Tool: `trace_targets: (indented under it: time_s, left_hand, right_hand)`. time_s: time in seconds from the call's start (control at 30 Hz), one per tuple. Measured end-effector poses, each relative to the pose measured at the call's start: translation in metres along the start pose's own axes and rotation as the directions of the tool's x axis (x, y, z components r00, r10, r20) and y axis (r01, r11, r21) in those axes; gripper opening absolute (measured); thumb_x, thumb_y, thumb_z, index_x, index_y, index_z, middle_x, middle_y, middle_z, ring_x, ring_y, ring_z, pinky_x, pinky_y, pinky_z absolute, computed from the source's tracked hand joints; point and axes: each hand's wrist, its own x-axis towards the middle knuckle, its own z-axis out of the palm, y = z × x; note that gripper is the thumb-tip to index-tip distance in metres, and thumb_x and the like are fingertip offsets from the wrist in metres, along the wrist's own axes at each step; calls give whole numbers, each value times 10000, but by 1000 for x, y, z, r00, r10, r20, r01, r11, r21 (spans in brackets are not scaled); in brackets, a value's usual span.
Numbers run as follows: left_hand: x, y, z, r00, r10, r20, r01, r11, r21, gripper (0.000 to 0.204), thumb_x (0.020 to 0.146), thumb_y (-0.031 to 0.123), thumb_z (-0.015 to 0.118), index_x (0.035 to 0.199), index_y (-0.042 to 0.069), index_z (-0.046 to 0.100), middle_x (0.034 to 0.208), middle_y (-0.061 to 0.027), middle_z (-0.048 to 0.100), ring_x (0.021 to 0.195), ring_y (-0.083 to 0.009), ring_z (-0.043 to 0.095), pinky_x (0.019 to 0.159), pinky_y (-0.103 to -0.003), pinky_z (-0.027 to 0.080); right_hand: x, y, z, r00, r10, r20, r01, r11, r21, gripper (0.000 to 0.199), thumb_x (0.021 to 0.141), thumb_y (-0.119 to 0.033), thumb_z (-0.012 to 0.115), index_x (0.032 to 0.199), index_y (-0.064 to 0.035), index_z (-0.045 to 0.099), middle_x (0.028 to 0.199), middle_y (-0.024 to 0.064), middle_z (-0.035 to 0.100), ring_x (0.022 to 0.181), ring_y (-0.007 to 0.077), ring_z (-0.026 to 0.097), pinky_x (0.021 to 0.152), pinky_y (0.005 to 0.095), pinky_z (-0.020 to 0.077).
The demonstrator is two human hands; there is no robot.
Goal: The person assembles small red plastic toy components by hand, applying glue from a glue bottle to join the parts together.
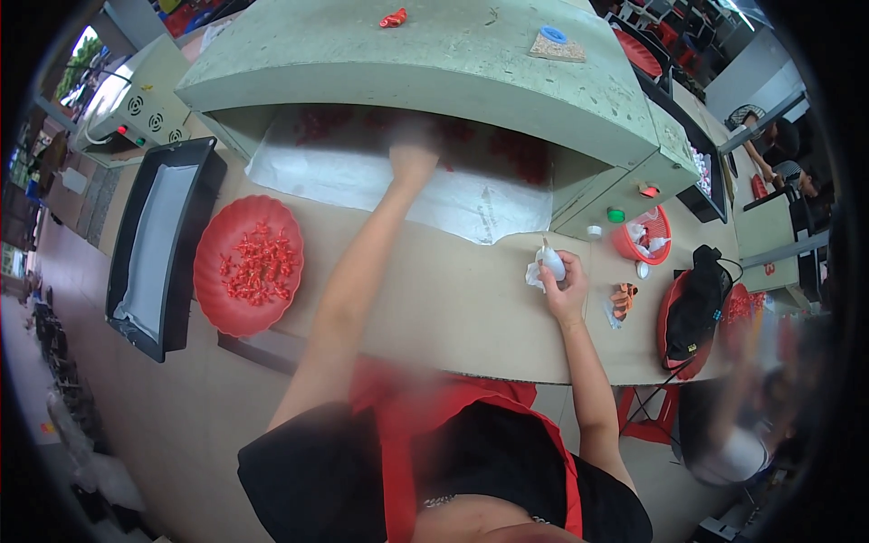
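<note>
My left hand (415, 165) reaches into the wide opening of a pale green metal housing (416, 63), over a white sheet (362, 185). Its fingers are blurred, so their grip does not show. Clusters of small red pieces (520, 156) lie on the sheet, deep in the shade. On the right, my right hand (570, 291) is closed around a small white bottle (553, 264) with a narrow tip, held just above the table. A crumpled white tissue (534, 277) is beside the bottle, against my fingers.
A red scalloped dish (206, 271) of small red pieces and a black tray (122, 281) with a pale liner stand left. To the right are a red basket (623, 244), a crumpled brown-orange item (623, 299) and a black bag (695, 303). A person (724, 443) works at lower right.
</note>
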Motion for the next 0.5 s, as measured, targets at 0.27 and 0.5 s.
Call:
trace_targets:
  time_s: [0.27,0.5]
  left_hand:
    - [-143,20,-102,791,-146,594,496,-415,-763,269,895,103,528,1139,-6,503,1063,-123,581,961,-198,591,827,-273,515]
    - [-182,63,-134,710,149,688,656,-493,-571,301,896,60,501,1187,-14,483,1123,-158,555,1026,-246,577,881,-292,511]
  right_hand:
    - [1,-29,-4,998,-31,53,39,989,-142,261,755,-26,667,978,18,538,886,105,637,809,152,622,731,267,491]
    - [-15,-113,20,977,214,-15,-194,912,361,352,776,22,632,1090,23,472,911,110,616,807,155,615,659,249,499]
